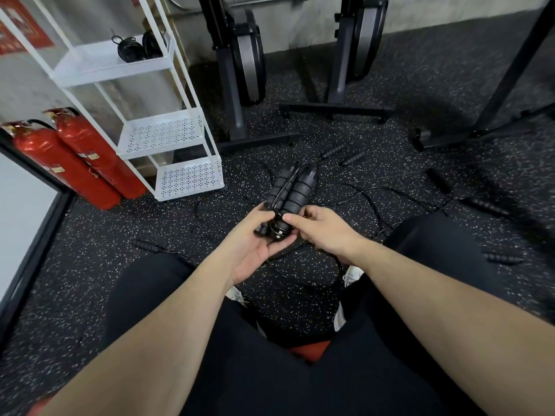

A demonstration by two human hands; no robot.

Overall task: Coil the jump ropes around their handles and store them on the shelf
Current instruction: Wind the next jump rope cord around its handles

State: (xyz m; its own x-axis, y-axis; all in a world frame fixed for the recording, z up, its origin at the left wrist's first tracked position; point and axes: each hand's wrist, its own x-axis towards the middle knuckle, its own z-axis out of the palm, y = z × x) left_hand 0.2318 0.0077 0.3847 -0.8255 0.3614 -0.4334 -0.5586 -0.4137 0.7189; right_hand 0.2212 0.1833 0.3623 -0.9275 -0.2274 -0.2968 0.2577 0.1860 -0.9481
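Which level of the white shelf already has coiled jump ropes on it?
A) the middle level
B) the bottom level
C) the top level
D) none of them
C: two dark coiled jump ropes sit on the top level of the white shelf, while the perforated middle and bottom levels show nothing on them.

Black foam handles (289,193) paired, rope (277,228) partly coiled.

A single wide-angle view from the person's head looks forward and steeply down over both forearms to the floor (300,133). The hands sit close, near frame centre; the shelf (168,133) stands farther off at upper left, with straight lines bowing toward the edges.
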